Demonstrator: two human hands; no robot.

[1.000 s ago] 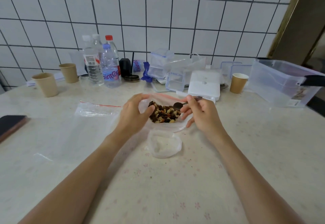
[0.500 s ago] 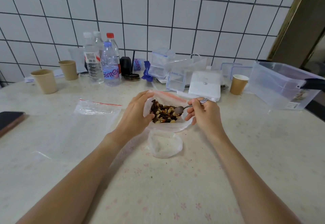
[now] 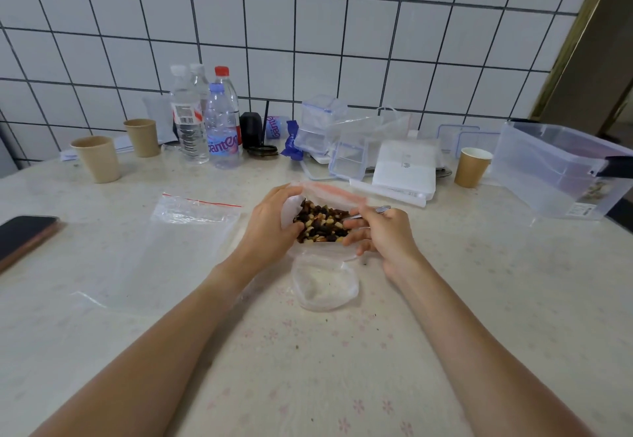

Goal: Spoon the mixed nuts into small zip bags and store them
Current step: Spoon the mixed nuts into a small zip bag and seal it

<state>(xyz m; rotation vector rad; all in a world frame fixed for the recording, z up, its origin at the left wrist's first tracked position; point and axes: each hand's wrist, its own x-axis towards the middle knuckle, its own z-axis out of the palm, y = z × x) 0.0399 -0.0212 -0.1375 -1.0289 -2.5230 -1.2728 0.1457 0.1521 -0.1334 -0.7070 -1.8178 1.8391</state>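
Plastic zip bag (image 3: 191,227) lay flat, empty, toward the desk's left edge. Mid-desk, our left hand (image 3: 270,231) pinched open the nut bag (image 3: 329,193); mixed nuts (image 3: 322,224) between both hands. Our right hand (image 3: 383,234) clamped the spoon (image 3: 380,211), handle pointing right, bowl in the nuts.

Spoon (image 3: 363,214) bowl now sunk into the mixed nuts (image 3: 320,222), right hand (image 3: 383,234) lowered

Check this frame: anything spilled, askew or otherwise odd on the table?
A few dark crumbs lie loose on the table near the small bag, probably bits of the nuts. Otherwise nothing stands out: the left hand holds the nut bag open and the right hand holds the spoon.
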